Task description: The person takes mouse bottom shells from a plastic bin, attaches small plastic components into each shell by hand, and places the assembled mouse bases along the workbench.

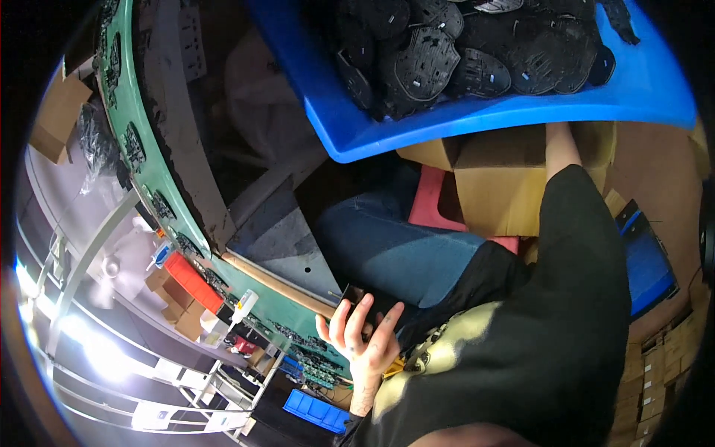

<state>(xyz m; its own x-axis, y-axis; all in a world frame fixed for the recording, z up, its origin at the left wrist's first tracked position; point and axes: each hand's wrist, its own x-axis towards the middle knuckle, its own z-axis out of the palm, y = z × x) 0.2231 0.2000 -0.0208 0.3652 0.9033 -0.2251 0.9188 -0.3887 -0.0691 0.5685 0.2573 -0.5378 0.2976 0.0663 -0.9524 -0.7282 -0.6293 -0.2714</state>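
My left hand (361, 337) is near the green bench's wooden edge, palm side showing and fingers curled. A small dark thing (353, 295) shows at its fingertips; I cannot make out its kind. My right forearm (560, 149) reaches down into an open cardboard box (500, 195), beneath the rim of a large blue bin (477, 128). The right hand itself is hidden there. Many black, flat, rounded moulded parts (426, 65) lie piled in the bin.
Along the green bench (153, 182) lie clusters of small black parts (134, 145), a red bin (192, 281) and a white bottle (244, 305). A pink stool (428, 201) stands by my legs. A blue crate (649, 261) is at the right, and stacked cartons (655, 380) stand beyond.
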